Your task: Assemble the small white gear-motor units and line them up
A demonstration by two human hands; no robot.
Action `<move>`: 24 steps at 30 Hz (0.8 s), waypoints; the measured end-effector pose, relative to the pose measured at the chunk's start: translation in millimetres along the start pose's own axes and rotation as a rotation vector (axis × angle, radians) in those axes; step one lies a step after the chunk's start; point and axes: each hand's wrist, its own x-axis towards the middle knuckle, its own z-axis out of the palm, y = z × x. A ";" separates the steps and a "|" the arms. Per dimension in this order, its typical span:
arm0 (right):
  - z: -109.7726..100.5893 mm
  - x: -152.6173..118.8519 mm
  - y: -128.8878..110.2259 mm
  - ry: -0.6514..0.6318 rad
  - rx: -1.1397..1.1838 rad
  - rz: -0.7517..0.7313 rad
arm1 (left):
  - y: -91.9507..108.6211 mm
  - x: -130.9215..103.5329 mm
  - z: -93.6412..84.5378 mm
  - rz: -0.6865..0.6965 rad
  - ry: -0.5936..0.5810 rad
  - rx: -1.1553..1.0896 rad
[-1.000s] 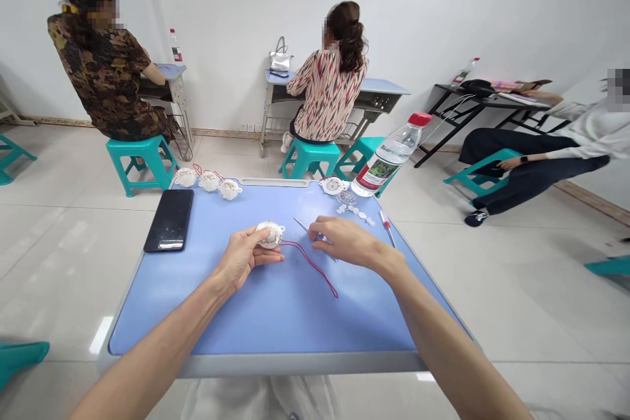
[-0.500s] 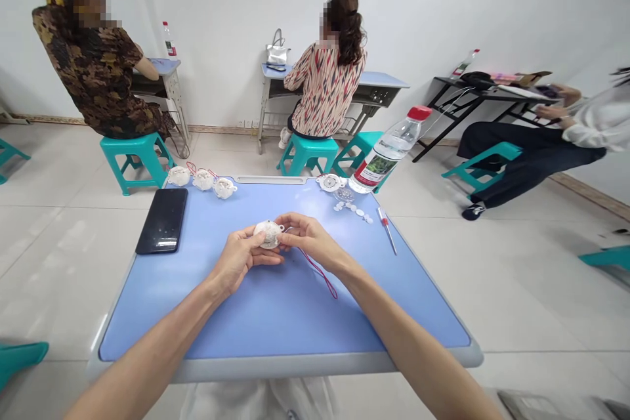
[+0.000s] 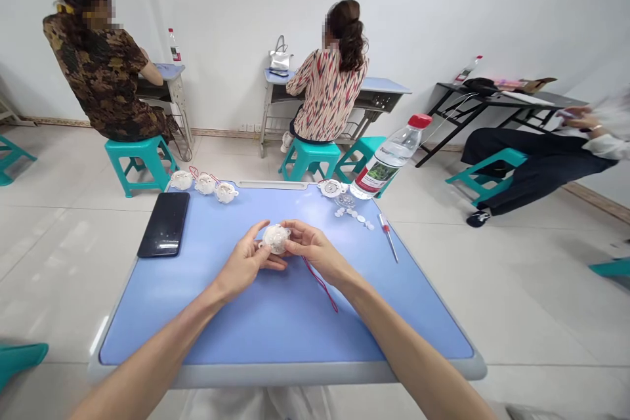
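Above the middle of the blue desk (image 3: 236, 321), a small white round plastic case (image 3: 275, 239) with little side loops is held between both hands. My left hand (image 3: 249, 254) grips its left side, thumb on the rim, index finger lifted off and other fingers underneath. My right hand (image 3: 310, 244) pinches the right side between thumb and fingers. A red cord (image 3: 322, 285) hangs below my right hand onto the desk. Similar white round cases (image 3: 205, 184) lie at the far left edge, and another round case (image 3: 331, 188) lies at the far right.
A black phone (image 3: 165, 224) lies at the left. On the right stand a water bottle (image 3: 388, 161), several small white discs (image 3: 361, 218) and a screwdriver (image 3: 388, 236). Other people sit on green stools (image 3: 311, 156) at desks along the wall.
The round case has turned in my hands, a loop now showing on its left. My left index finger has lifted away from it. The view has shifted slightly.
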 end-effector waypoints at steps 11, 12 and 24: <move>-0.5 -4.2 -6.8 -0.008 0.309 0.088 | 7.8 -8.4 2.8 0.078 -0.013 0.209; -0.2 -4.2 -6.9 -0.005 0.336 0.101 | 8.3 -9.0 2.3 0.099 -0.020 0.199; 0.4 -2.5 -0.6 0.028 0.619 0.272 | -0.4 -1.6 1.7 0.194 0.020 0.114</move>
